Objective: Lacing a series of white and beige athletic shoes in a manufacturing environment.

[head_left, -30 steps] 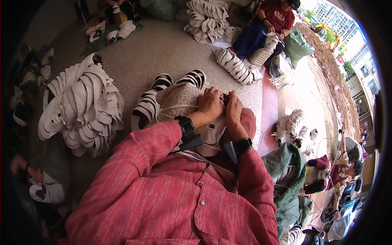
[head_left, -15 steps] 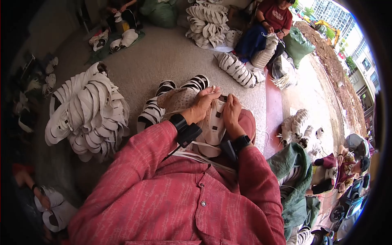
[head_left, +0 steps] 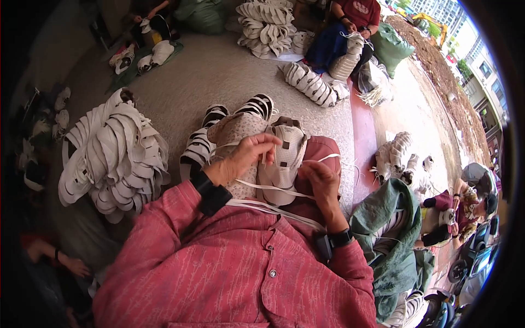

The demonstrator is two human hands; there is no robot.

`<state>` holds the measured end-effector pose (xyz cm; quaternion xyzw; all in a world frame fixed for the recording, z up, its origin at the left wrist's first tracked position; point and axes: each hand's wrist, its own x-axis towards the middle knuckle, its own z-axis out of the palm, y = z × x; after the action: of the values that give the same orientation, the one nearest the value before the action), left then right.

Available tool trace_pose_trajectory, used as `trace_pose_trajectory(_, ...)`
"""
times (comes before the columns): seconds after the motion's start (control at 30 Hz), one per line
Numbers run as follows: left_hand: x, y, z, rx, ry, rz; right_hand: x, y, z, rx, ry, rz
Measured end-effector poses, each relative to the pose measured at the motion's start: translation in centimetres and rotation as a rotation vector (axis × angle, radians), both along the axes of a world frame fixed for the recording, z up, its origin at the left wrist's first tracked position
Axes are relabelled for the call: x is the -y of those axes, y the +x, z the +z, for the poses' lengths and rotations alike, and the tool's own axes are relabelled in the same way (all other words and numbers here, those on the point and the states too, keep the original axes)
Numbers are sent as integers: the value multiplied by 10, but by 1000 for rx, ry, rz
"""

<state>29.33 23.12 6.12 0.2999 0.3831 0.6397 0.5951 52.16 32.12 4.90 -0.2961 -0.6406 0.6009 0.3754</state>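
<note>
A white mesh shoe upper with dark square lace loops rests across my lap, its dark-lined opening facing away from me. Over its left edge, my left hand is closed in a pinch, and a white shoelace runs into it. To the right of the upper, my right hand is also pinched closed, with a lace end coming out past its fingertips. More white laces lie loose across my lap below the upper.
A tall heap of white shoe uppers stands at my left. Striped uppers lean by my knees. Green cloth covers more uppers at my right. A person in a dark red shirt works on uppers ahead, beside a green sack.
My hands have let go of the upper's top and drawn apart, the left moving left and the right moving down. The upper now lies exposed between them.
</note>
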Motion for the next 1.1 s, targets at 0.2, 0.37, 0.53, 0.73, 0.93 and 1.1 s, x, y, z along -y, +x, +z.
trace_pose_trajectory(0.2,7,11,-5,-728,98,35,11,-4,1,157,207,69)
trace_pose_trajectory(0.37,7,21,-2,-1034,216,73,18,-3,6,133,137,75)
trace_pose_trajectory(0.53,6,17,-13,-1007,237,74,16,-10,0,109,485,-29)
trace_pose_trajectory(0.73,6,19,-13,-967,227,101,20,-10,4,161,517,-65)
trace_pose_trajectory(0.93,5,22,-13,-878,194,120,21,-12,0,195,577,-113)
trace_pose_trajectory(1.1,5,20,-13,-909,199,119,21,-12,-2,203,500,-77)
